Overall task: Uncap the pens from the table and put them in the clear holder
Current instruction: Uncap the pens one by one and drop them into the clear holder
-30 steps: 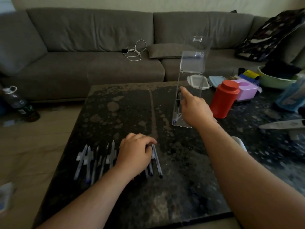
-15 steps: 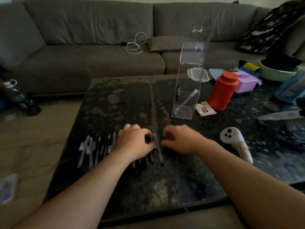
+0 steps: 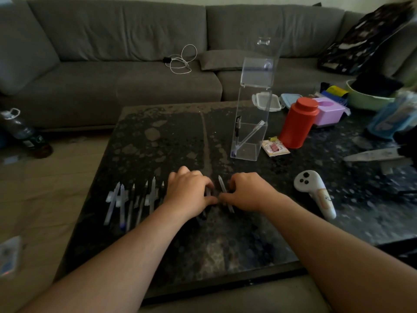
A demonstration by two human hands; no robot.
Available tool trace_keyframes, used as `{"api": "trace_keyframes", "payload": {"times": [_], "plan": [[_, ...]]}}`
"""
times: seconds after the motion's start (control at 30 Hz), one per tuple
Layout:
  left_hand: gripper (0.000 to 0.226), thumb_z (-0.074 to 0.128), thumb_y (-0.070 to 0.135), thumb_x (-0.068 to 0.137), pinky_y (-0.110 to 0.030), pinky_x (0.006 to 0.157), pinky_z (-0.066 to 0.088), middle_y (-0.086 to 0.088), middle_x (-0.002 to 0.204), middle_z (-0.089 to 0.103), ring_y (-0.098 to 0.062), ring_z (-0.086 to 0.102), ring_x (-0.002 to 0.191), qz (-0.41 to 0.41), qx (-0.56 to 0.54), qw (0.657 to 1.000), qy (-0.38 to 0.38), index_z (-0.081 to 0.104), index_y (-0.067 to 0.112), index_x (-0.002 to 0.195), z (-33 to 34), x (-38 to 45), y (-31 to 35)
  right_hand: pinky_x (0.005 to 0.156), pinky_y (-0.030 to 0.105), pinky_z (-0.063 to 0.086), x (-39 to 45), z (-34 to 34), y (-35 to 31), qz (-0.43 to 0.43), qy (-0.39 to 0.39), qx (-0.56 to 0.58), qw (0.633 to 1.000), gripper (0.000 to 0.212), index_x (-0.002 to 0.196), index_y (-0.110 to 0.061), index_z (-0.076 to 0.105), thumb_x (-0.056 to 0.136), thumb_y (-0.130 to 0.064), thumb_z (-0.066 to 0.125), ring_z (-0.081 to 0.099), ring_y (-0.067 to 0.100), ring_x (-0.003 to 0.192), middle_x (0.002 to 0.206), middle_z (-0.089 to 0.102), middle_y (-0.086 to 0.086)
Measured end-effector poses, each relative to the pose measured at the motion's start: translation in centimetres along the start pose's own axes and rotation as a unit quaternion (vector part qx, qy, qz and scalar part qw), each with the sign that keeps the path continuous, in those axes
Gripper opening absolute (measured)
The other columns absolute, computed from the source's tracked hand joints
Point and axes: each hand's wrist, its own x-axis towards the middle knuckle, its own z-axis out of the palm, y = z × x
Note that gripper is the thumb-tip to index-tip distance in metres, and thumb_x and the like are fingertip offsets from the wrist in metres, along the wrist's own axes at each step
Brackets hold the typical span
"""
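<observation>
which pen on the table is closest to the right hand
The dark pen at the right end of the row, lying against the right hand; the pale pens lie beyond the left hand.

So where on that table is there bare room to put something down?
The widest bare patch lies on the table between the pens and the clear holder. The near strip in front of both hands is also free. The right side is crowded: red canister, controller, knife, boxes.

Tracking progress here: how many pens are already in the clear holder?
2. A dark pen stands upright against the left wall of the clear holder; a clear-barrelled pen leans diagonally across the bottom compartment. None seem hidden, though glare could mask one.
</observation>
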Motion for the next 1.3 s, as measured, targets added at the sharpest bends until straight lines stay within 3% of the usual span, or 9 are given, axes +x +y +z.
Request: {"api": "trace_keyframes", "payload": {"times": [0.17, 0.27, 0.37, 0.43, 0.67, 0.77, 0.87, 1.0, 1.3], "plan": [[0.027, 0.061, 0.054, 0.100, -0.043, 0.091, 0.035, 0.013, 0.118, 0.068, -0.024, 0.049, 0.117, 0.001, -0.002, 1.000, -0.014, 0.067, 0.049, 0.126, -0.2, -0.2, 0.7, 0.074, 0.032, 0.055, 0.6, 0.3, 0.0, 0.015, -0.004, -0.031, 0.999, 0.024, 0.087, -0.026, 0.057, 0.093, -0.043, 0.073, 0.061, 0.014, 0.082, 0.096, 0.064, 0.000], [0.028, 0.055, 0.043, 0.105, -0.044, 0.096, 0.039, 0.013, 0.115, 0.072, -0.023, 0.055, 0.116, -0.010, -0.050, 0.998, 0.032, 0.060, 0.048, 0.132, 0.0, -0.3, 0.6, 0.070, 0.032, 0.052, 0.8, 0.0, 0.1, 0.033, -0.005, -0.038, 0.999, 0.023, 0.084, -0.024, 0.052, 0.097, -0.036, 0.067, 0.058, 0.014, 0.076, 0.089, 0.058, 0.000], [0.039, 0.067, 0.029, 0.102, -0.039, 0.097, 0.051, 0.014, 0.104, 0.070, -0.014, 0.064, 0.104, -0.042, -0.185, 0.981, 0.043, 0.058, 0.038, 0.139, -0.1, 0.0, 0.0, 0.068, 0.034, 0.052, 0.7, -0.5, 0.4, 0.052, 0.003, 0.041, 0.998, 0.016, 0.097, -0.023, 0.053, 0.101, -0.037, 0.059, 0.062, 0.017, 0.082, 0.095, 0.059, 0.002], [0.030, 0.070, 0.024, 0.101, -0.032, 0.088, 0.054, 0.013, 0.104, 0.069, -0.011, 0.066, 0.098, -0.064, -0.249, 0.965, 0.045, 0.068, 0.030, 0.130, -0.2, 0.3, -0.7, 0.069, 0.036, 0.050, 0.5, -0.9, 0.9, 0.051, 0.016, 0.108, 0.993, 0.013, 0.107, -0.021, 0.052, 0.104, -0.034, 0.052, 0.060, 0.019, 0.086, 0.100, 0.059, 0.004], [0.008, 0.067, 0.031, 0.104, -0.016, 0.068, 0.039, 0.015, 0.101, 0.069, -0.002, 0.061, 0.089, -0.082, -0.302, 0.945, 0.092, 0.071, 0.030, 0.110, -0.4, 0.4, -2.1, 0.082, 0.039, 0.050, 0.1, -1.7, 2.0, -0.072, 0.143, 0.158, 0.974, 0.030, 0.136, -0.036, 0.055, 0.109, -0.043, 0.043, 0.061, 0.018, 0.094, 0.110, 0.066, -0.001], [0.004, 0.070, 0.029, 0.102, -0.017, 0.069, 0.044, 0.016, 0.091, 0.071, 0.004, 0.063, 0.084, -0.093, -0.358, 0.920, 0.134, 0.072, 0.031, 0.100, -0.5, 0.3, -2.2, 0.086, 0.043, 0.052, -0.1, -1.0, 2.0, -0.161, 0.242, 0.112, 0.950, 0.027, 0.129, -0.035, 0.068, 0.104, -0.032, 0.058, 0.060, 0.020, 0.097, 0.101, 0.062, -0.008], [0.007, 0.073, 0.027, 0.100, -0.022, 0.077, 0.051, 0.016, 0.091, 0.075, 0.002, 0.068, 0.089, -0.097, -0.407, 0.894, 0.162, 0.074, 0.033, 0.096, -0.5, 0.4, -2.4, 0.080, 0.051, 0.053, -0.1, -0.8, 1.9, -0.183, 0.301, 0.048, 0.935, 0.024, 0.122, -0.037, 0.073, 0.100, -0.033, 0.064, 0.059, 0.024, 0.095, 0.092, 0.053, -0.012], [0.010, 0.072, 0.026, 0.101, -0.025, 0.082, 0.054, 0.018, 0.094, 0.075, 0.002, 0.068, 0.092, -0.086, -0.409, 0.895, 0.158, 0.078, 0.034, 0.102, -0.7, 0.1, -2.5, 0.078, 0.048, 0.051, -0.3, -1.0, 1.3, -0.190, 0.317, 0.007, 0.929, 0.026, 0.124, -0.039, 0.072, 0.100, -0.035, 0.063, 0.059, 0.028, 0.096, 0.095, 0.058, -0.006], [0.021, 0.063, 0.027, 0.106, -0.012, 0.081, 0.044, 0.022, 0.102, 0.072, 0.002, 0.065, 0.098, -0.074, -0.401, 0.901, 0.148, 0.078, 0.032, 0.121, -1.1, -0.3, -2.3, 0.079, 0.047, 0.050, -0.6, -1.2, 0.5, -0.178, 0.309, -0.007, 0.934, 0.027, 0.126, -0.039, 0.069, 0.102, -0.038, 0.057, 0.058, 0.026, 0.096, 0.097, 0.059, -0.005]]}}
